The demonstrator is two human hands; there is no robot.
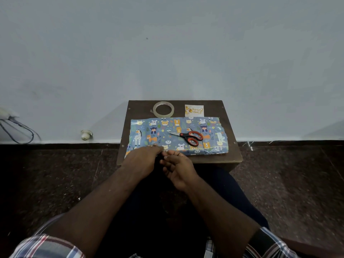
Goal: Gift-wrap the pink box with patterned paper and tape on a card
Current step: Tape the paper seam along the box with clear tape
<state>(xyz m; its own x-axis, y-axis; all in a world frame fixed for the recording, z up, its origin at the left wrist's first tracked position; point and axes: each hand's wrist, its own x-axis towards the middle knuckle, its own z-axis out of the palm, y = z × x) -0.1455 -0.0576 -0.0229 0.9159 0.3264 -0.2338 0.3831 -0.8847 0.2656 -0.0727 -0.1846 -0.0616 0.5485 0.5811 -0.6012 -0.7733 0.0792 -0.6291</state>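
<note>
Blue patterned paper [167,133] with cartoon animals covers a flat package on the small brown table [230,127]; no pink of the box shows. Red-handled scissors [189,136] lie on top of the paper. A roll of clear tape [163,109] and a small white card [194,110] with gold print sit behind the package. My left hand [143,161] lies at the package's near left edge, fingers on the paper. My right hand [176,168] is just beside it at the table's front edge, palm turned up, fingers loosely curled; whether they pinch anything is unclear.
The table stands against a pale wall [167,53], with dark speckled floor [288,174] on both sides. Cables and a plug [16,127] lie at the wall on the far left, and a small white object [86,134] lies near the skirting.
</note>
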